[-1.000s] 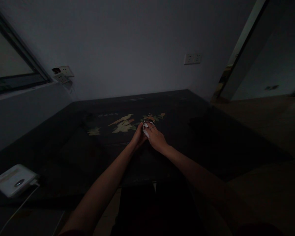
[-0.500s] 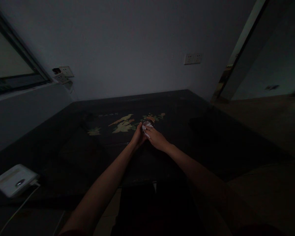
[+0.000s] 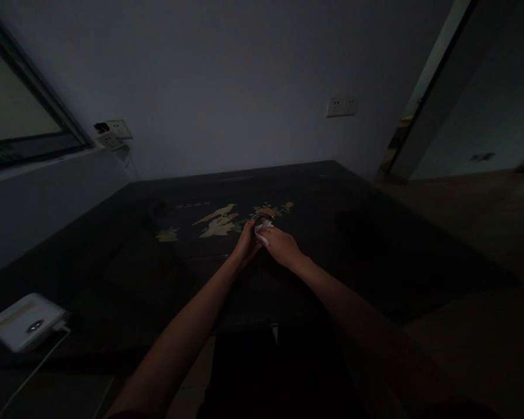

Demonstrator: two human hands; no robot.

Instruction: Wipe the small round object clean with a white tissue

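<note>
In the head view my left hand (image 3: 245, 244) is wrapped round the left side of a small round object with a dark, shiny rim (image 3: 262, 216). Its kind is hard to make out in the dim light. A crumpled white tissue or cloth (image 3: 263, 233) is pinched in my right hand (image 3: 283, 247), pressed against the near side and opening of the round object. Both hands are close together over the middle of a dark table (image 3: 288, 291). Most of the object is hidden by the fingers and the white piece.
Painted flowers and a bird (image 3: 218, 221) decorate the tabletop. A white box with a cable (image 3: 28, 323) lies at the near left. Wall sockets (image 3: 341, 106) are behind the table, others (image 3: 113, 132) by the window (image 3: 17, 93). A doorway frame (image 3: 432, 75) stands right.
The round object has tilted slightly in my left hand. My right hand and the white piece have shifted a little to the right and down against it.
</note>
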